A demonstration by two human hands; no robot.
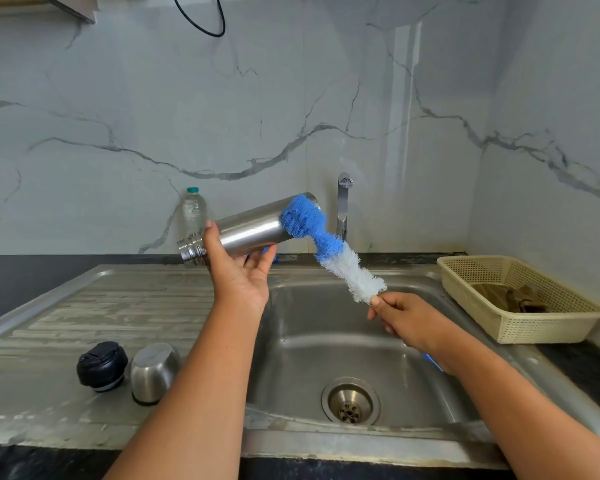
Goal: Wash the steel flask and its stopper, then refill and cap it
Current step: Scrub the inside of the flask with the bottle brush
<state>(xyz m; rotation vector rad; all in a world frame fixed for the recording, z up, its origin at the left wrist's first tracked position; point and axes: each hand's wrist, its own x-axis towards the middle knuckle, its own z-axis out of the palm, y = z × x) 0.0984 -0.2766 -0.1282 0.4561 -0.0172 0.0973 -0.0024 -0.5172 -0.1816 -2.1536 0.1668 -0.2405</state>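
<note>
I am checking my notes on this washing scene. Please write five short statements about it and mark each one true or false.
1. The left hand holds the steel flask tilted, not upright. True.
2. The blue bristles of the brush are inside the flask's mouth. False: they lie against the outer wall near its base, and the mouth points away, to the lower left.
3. The black stopper stands on the drainboard beside the steel cup. True.
4. Water streams from the tap. False: no stream is visible.
5. The right hand is empty. False: it grips the brush at its lower end.
</note>
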